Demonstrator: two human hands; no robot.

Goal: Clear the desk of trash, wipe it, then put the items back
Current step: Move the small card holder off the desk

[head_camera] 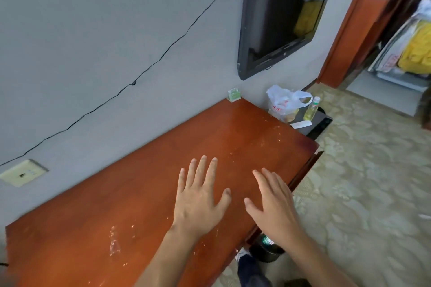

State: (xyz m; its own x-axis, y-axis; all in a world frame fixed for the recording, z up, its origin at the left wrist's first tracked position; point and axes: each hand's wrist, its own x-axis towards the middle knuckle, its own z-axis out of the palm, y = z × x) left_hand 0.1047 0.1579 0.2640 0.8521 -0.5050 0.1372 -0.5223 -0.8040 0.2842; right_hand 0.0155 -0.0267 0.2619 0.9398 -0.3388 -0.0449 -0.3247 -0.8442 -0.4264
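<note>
Both hands, left hand (198, 196) and right hand (272, 202), hovered spread and empty over the speckled desk (116, 212), so wiping looked next, needing a cloth.

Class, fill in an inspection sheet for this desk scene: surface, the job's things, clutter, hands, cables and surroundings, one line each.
Surface: wooden desk bare but for pale specks and smears; not wiped clean.
Job's things: small green card stand at the far corner by the wall; no cloth seen.
Clutter: plastic bag, bottle and a white item on a low black stand beyond the desk.
Hands: left hand and right hand both open, fingers spread over the desk, holding nothing.
Cables: black wire slants across the wall.
Surroundings: wall TV, socket plate, bin under the desk edge, patterned floor.
</note>
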